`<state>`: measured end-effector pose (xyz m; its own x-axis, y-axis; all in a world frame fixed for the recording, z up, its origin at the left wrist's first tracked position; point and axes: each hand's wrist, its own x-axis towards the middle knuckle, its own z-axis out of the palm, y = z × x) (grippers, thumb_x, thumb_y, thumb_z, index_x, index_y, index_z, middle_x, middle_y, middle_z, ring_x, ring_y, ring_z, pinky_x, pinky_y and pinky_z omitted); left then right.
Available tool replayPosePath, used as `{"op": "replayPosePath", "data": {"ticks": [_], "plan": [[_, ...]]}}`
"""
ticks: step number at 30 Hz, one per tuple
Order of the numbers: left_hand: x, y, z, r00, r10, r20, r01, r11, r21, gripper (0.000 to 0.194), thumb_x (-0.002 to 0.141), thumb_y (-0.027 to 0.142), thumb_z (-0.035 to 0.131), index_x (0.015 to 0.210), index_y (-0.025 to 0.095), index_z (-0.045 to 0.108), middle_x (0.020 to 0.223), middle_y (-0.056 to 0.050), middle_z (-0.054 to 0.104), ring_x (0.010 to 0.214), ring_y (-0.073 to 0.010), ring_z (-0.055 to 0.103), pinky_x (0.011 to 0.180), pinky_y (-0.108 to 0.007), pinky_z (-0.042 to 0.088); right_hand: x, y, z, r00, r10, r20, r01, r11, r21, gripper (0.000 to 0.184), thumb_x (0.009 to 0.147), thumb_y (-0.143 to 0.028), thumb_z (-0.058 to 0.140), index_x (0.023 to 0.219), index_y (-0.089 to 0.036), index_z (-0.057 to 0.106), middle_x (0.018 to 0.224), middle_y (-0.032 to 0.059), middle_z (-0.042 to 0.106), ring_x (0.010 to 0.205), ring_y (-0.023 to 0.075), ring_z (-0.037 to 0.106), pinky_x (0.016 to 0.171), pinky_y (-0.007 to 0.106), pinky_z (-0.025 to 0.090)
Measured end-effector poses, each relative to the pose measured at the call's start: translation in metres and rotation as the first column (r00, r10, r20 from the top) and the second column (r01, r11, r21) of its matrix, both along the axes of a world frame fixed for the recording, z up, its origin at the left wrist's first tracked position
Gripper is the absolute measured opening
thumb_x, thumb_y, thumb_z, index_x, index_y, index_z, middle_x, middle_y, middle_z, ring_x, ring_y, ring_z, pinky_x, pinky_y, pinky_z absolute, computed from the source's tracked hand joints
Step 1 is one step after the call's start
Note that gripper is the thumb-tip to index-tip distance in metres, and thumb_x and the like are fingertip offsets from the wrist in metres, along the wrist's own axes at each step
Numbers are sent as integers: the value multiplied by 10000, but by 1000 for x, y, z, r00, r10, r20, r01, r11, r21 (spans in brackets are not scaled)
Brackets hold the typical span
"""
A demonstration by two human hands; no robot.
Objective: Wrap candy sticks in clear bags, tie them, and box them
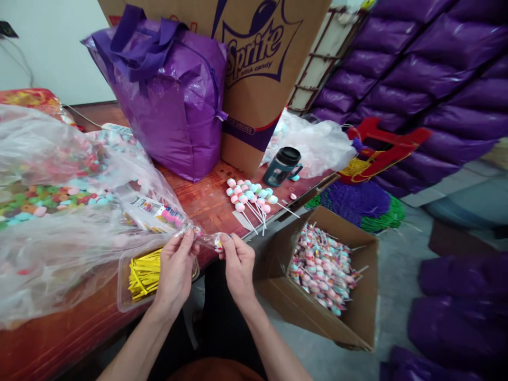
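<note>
A small clear printed candy wrapper (207, 241) is stretched between my two hands over the table's front edge. My left hand (178, 267) pinches its left end, and my right hand (239, 262) pinches the right end. Just left of my left hand is a clear plastic tub (123, 288) of yellow twist ties (143, 272). Behind it, a bundle of flat printed wrappers (153, 209) lies on the plastic sheeting. Beyond my right hand, several pink, white and blue candy skewers (248, 196) lie together, their white sticks pointing towards me.
A cardboard box (296, 307) of wrapped candy sticks (323, 270) stands at right, below the table. Clear bags of loose candy (59, 198) cover the table's left. A purple zipped bag (174, 100), a Sprite carton (254, 90) and a dark mug (282, 166) stand behind.
</note>
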<state>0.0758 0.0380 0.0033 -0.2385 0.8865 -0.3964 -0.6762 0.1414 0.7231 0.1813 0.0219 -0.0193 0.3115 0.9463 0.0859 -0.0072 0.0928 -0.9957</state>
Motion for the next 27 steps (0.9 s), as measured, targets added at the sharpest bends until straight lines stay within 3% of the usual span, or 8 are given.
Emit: {"op": "replayPosePath", "data": {"ticks": [4, 7, 11, 13, 15, 18, 22, 27], "plan": [[1, 9, 0, 999, 32, 38, -33, 999, 24, 400, 440, 248, 982, 715, 124, 719, 708, 28, 649, 581, -37, 521, 515, -132, 451, 13, 5, -1, 983, 37, 181, -44, 998, 35, 428, 965, -431, 539, 614, -201, 452, 593, -56, 417, 564, 98, 398, 551, 229, 344], [6, 13, 1, 997, 61, 39, -64, 996, 68, 362, 504, 268, 966, 711, 130, 704, 684, 44, 624, 566, -27, 498, 506, -124, 430, 40, 21, 3, 905, -80, 417, 36, 993, 113, 392, 984, -401, 515, 654, -192, 542, 617, -37, 488, 602, 120, 451, 614, 251, 360], [4, 20, 0, 993, 108, 44, -110, 992, 63, 382, 523, 311, 961, 737, 143, 694, 709, 44, 650, 613, -42, 561, 572, -139, 470, 105, 58, 5, 507, -351, 788, 308, 927, 215, 262, 959, -311, 503, 807, -174, 666, 808, 75, 666, 784, 211, 548, 760, 332, 364], [1, 23, -1, 993, 114, 40, -117, 992, 57, 394, 522, 317, 962, 749, 147, 690, 730, 39, 670, 640, -57, 595, 617, -163, 497, 139, 75, 0, 271, -312, 911, 446, 879, 168, 202, 913, -273, 546, 946, -153, 706, 971, 147, 695, 890, 268, 558, 794, 372, 338], [-3, 27, -3, 993, 114, 34, -116, 991, 62, 388, 541, 322, 954, 758, 148, 683, 735, 40, 676, 640, -62, 604, 629, -179, 501, 165, 87, -11, 182, -193, 964, 476, 875, 85, 241, 887, -270, 574, 1036, -141, 711, 1022, 170, 703, 913, 293, 561, 805, 391, 318], [-7, 31, -5, 991, 131, 38, -133, 990, 57, 365, 585, 320, 934, 775, 151, 672, 721, 48, 674, 625, -57, 605, 617, -183, 487, 186, 94, -30, 229, -120, 966, 406, 914, 17, 215, 885, -267, 557, 947, -158, 731, 926, 137, 717, 847, 270, 582, 801, 390, 325], [-10, 35, -6, 987, 153, 55, -156, 986, 64, 355, 613, 310, 921, 806, 158, 666, 730, 50, 682, 632, -59, 618, 625, -191, 487, 187, 88, -44, 455, -278, 846, 305, 941, 145, 201, 859, -257, 537, 812, -168, 711, 837, 114, 702, 796, 238, 606, 757, 356, 400], [-16, 41, -8, 977, 190, 96, -194, 981, 32, 350, 630, 300, 915, 804, 160, 647, 706, 41, 682, 610, -75, 622, 595, -199, 475, 156, 52, -28, 685, -446, 577, 368, 894, 255, 204, 867, -348, 587, 823, -177, 688, 699, 33, 638, 626, 176, 551, 623, 307, 428]]}}
